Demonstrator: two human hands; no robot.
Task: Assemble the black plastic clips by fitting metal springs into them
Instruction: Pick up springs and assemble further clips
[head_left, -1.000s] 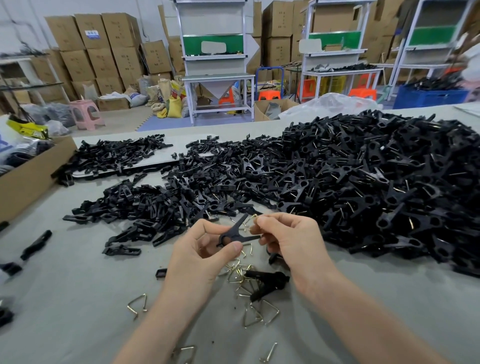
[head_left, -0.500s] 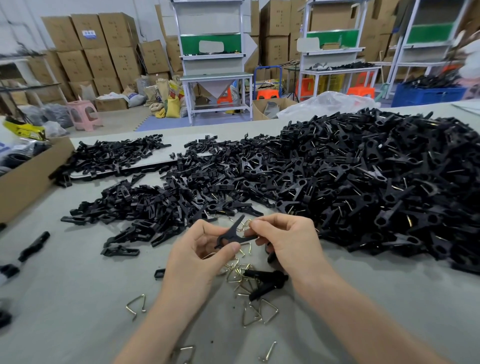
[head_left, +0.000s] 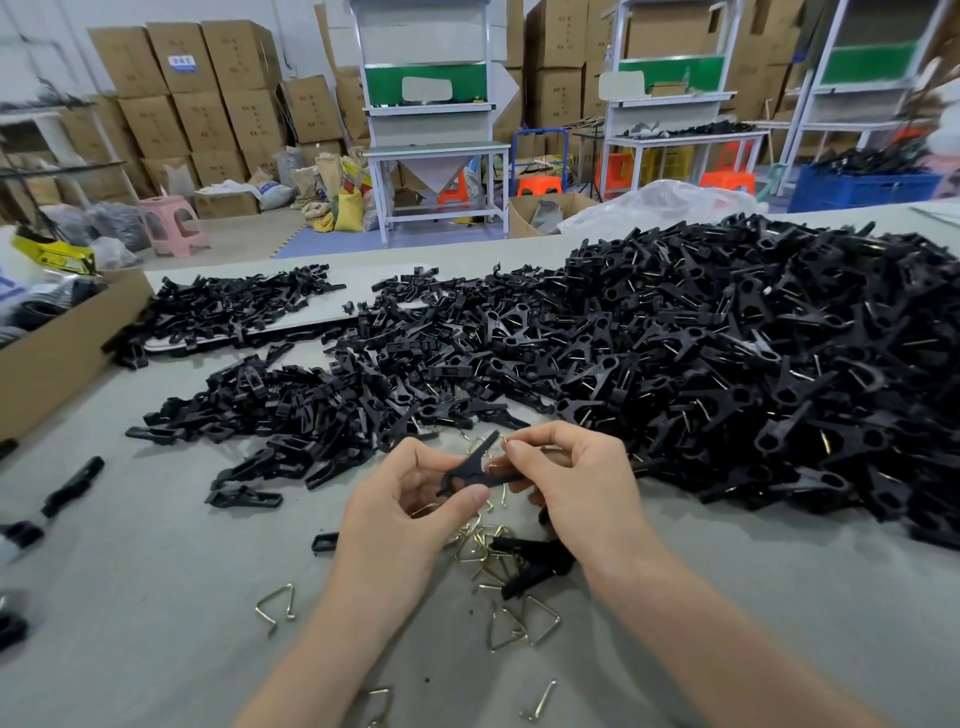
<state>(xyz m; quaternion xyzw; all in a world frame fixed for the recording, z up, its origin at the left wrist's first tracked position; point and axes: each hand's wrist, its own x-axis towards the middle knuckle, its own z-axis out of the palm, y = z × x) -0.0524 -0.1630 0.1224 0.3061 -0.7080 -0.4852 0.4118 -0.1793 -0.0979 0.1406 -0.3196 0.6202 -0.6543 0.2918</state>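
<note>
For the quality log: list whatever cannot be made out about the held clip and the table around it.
1. Head view: whether the spring is seated in the held clip; fingers of the right hand cover the joint.
2. Head view: the loose clip below is partly hidden behind the right wrist.
3. Head view: the cardboard box is cut off by the left edge; contents blurred.

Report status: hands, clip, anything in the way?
Left hand pinches clip. Right hand pinches spring at clip's fork; seating unclear. Loose springs on table below, nothing blocking.
</note>
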